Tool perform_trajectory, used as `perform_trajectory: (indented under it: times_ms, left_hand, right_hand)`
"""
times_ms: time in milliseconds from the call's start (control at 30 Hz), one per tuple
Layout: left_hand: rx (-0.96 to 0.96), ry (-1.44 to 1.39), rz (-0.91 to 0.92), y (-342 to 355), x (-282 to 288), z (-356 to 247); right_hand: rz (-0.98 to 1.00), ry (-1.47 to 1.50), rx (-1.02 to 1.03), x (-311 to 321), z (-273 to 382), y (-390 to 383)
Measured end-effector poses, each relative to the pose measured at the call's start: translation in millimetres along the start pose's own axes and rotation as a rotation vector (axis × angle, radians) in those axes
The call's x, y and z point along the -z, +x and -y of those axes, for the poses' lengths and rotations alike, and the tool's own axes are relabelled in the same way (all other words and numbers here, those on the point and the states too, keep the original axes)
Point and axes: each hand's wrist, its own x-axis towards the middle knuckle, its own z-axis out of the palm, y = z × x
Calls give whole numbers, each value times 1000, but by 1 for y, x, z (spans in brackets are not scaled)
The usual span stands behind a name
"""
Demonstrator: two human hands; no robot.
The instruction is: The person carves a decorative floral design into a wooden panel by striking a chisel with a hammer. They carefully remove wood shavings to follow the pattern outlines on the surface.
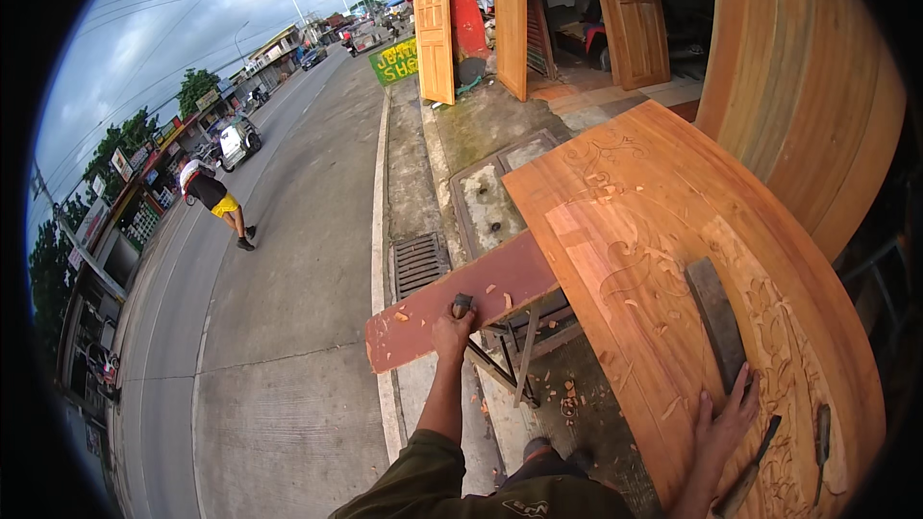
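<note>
My left hand is closed round a small dark, rounded object over a reddish-brown board; its kind I cannot make out. On the right, my right hand lies with fingers apart on a large carved wooden panel. Its fingertips touch the near end of a long, dark, flat block. Beside that hand rests a chisel-like tool with a dark blade. A second slim carving tool lies further right. Scrolls and leaf shapes are cut into the panel, with shavings scattered on it.
A folding metal stand shows under the reddish board. A drain grate lies beside the curb. Wooden doors and tall planks stand behind the panel. A person walks along the road at left, near a vehicle.
</note>
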Motion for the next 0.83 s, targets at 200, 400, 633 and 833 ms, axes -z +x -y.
perform_trajectory:
  times_ms: [200,400,633,833]
  left_hand:
    - [-8,-3,-5,0,0,0]
    - [0,-2,-1,-3,4,-6]
    - [-5,0,1,-1,2,-4]
    - [-2,16,7,0,2,-4]
  right_hand:
    - [-5,6,11,-1,-2,-1]
    - [-1,3,4,-1,-3,-1]
    - [-20,-1,6,-2,-1,-1]
    - [-3,20,1,-1,-1,-1]
